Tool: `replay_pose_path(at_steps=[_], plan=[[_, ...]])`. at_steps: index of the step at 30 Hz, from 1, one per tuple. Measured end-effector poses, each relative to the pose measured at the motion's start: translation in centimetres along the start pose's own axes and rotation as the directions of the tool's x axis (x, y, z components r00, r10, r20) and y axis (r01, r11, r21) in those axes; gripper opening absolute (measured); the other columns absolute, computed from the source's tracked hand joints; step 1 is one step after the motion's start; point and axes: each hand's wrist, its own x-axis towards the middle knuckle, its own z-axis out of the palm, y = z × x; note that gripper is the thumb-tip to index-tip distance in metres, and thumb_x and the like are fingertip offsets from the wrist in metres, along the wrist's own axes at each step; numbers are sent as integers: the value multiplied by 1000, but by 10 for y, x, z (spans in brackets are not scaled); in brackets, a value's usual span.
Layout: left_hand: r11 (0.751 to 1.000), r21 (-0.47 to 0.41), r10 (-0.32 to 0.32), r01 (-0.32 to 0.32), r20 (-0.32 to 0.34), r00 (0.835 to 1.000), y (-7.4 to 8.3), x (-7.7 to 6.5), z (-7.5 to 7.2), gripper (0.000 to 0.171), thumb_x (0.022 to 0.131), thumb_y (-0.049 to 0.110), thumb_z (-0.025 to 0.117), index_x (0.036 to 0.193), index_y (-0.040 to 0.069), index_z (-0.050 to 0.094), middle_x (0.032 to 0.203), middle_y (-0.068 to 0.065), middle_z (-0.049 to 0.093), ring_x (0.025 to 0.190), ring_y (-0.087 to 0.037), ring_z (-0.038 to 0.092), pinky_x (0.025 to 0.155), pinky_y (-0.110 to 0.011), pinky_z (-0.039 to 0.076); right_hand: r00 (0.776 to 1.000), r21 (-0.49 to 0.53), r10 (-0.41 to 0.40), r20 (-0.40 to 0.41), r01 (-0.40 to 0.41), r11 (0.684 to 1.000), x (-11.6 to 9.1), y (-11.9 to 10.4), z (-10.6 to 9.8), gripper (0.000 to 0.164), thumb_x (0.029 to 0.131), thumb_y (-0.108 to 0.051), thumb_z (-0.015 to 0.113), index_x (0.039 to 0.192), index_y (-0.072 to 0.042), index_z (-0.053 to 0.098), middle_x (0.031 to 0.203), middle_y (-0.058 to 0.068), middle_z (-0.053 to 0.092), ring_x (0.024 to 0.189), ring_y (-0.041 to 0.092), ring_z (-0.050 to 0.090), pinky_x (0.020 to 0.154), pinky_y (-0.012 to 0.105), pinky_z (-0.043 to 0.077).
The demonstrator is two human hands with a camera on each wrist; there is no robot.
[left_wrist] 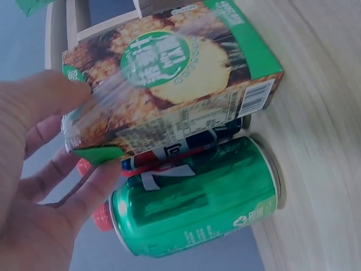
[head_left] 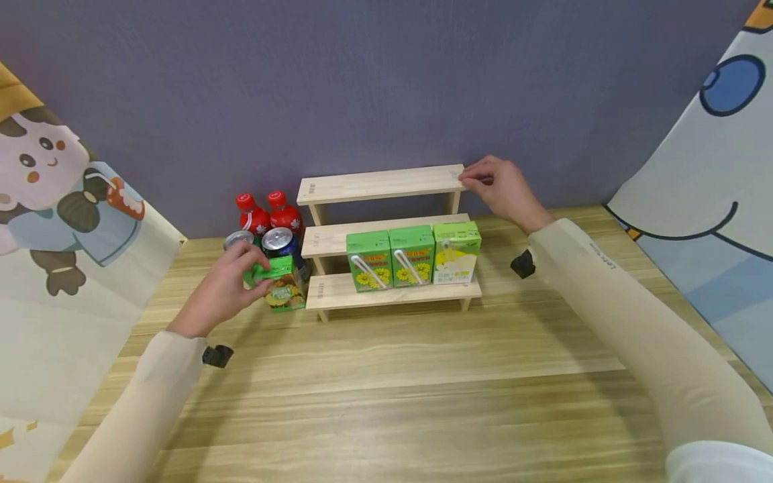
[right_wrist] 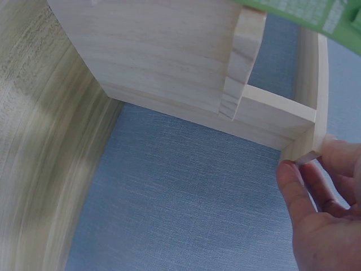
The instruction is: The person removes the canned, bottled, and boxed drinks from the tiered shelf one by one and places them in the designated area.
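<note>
Leftmost, shows one cartoon panel (head_left: pixel 81 215) along the side of the tabletop (head_left: pixel 386 376). Next, pinches one pineapple carton (head_left: pixel 286 293) with the left grip (head_left: pixel 226 288), spread only across the carton, thumb on one side and fingertips on the other, near the top end. Looks upright, just left of the shelf (head_left: pixel 380 184), resting on the tabletop or barely above it; cannot tell which. Just behind that carton, counts two cans: one green can (left_wrist: pixel 197 203), one dark blue can (head_left: pixel 279 243). Farther back, close to the grey-blue wall (head_left: pixel 386 80), counts two red bottles (head_left: pixel 285 216) with red caps.

Rightward, comes to one shelf of pale wood with three steps. Bears three cartons side by side on the lowest step: two flower-pictured cartons (head_left: pixel 371 261), then one yellow-green carton (head_left: pixel 457 258) at the right. Shows bare wood on the upper two steps.

Farther right, pinches the right end of the top step with the right grip (head_left: pixel 504 191), nearly closed, thumb and fingertips at the board's corner. Rightmost, shows a second cartoon panel (head_left: pixel 682 174).
</note>
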Motion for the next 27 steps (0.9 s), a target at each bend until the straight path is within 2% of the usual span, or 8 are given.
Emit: replay_pose_path(at_steps=[5,16,21,27], plan=[[1000,0,26,-26,-38,999,0,1,3,25,73,0,78,88,8,59,101,-6,48,82,-21,46,68,-37,41,1000,5,4,4,-4,1000,0,-1,1,22,93,-13,60,108,0,69,112,10,57,104,25,53,89,40,45],[1000,-10,-16,15,-21,1000,-2,-1,2,25,72,1,79,86,10,60,98,-4,48,82,-24,48,68,-38,42,1000,6,6,11,-6,1000,0,-1,2,21,93,-13,60,108,-1,69,113,10,57,105,25,52,89,40,44],[1000,-15,-7,7,-30,1000,-4,-1,1,27,71,-1,79,85,11,60,97,-3,47,80,-23,48,66,-36,41,1000,1,7,12,-7,1000,0,-2,1,21,94,-12,59,108,-1,69,113,10,57,106,25,52,90,40,44],[999,-15,32,-32,-46,998,-7,0,3,27,71,-2,79,87,9,59,97,-5,49,81,-24,49,68,-38,42,1000,-7,9,4,-9,1000,0,-2,1,20,93,-10,60,108,0,69,113,11,58,106,25,52,90,39,45]])
